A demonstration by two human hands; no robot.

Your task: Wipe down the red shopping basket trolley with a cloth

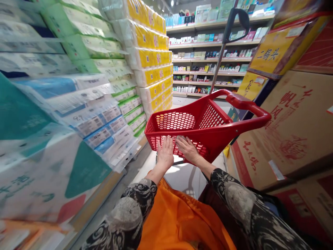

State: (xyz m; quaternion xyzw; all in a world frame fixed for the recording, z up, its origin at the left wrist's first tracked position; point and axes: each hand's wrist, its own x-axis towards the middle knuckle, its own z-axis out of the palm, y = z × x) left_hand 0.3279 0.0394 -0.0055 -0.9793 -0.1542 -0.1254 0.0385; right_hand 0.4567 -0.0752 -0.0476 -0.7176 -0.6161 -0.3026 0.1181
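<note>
A red plastic shopping cart point(220, 133) with honeycomb-pattern holes stands crosswise in front of me, its handle to the right. My left hand point(165, 153) lies against the near side of the basket, fingers stretched upward. Beside it, my right hand point(189, 150) rests flat on the same perforated side with its fingers pointing left and up. Neither hand appears to grip anything; the palms are hidden. Behind the cart rises a thin pole point(218, 71) with a dark loop-shaped grip point(236, 26); its lower end is hidden.
Tissue packs in yellow-and-white point(153, 52), green point(104, 48) and blue-and-white point(91, 114) wrapping are stacked along the left. Cardboard cartons point(293, 121) and yellow boxes point(270, 52) line the right. Shelves of small goods point(205, 60) stand across the back. Pale floor tiles point(179, 177) show below the cart.
</note>
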